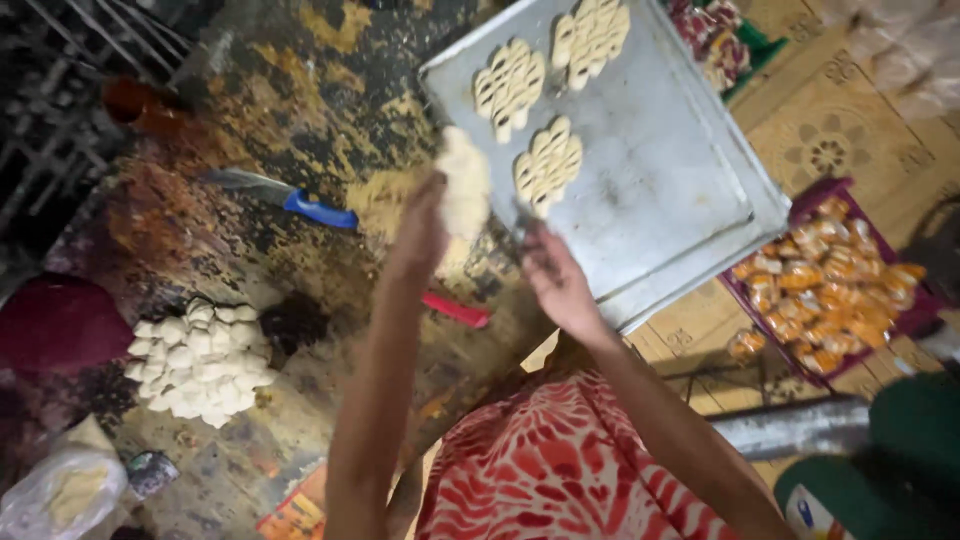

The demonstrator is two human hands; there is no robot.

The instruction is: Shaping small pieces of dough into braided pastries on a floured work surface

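Observation:
My left hand [422, 228] is raised over the stained work surface and pinches a pale, stretched piece of dough [463, 190] next to the corner of a metal baking tray [670, 190]. Three lattice-shaped dough pieces lie on the tray, the nearest one [547, 163] just beyond my fingers. At the tray's near edge my right hand [555, 282] has its fingers bent over the rim. My red and white patterned clothing [550, 470] fills the bottom middle.
A blue-handled knife [318, 210] and a red-handled tool [455, 310] lie on the surface. A heap of small dough balls [200, 362] sits at left, next to a dark red bowl [55, 322]. A purple tray of orange-wrapped snacks [832, 285] stands right.

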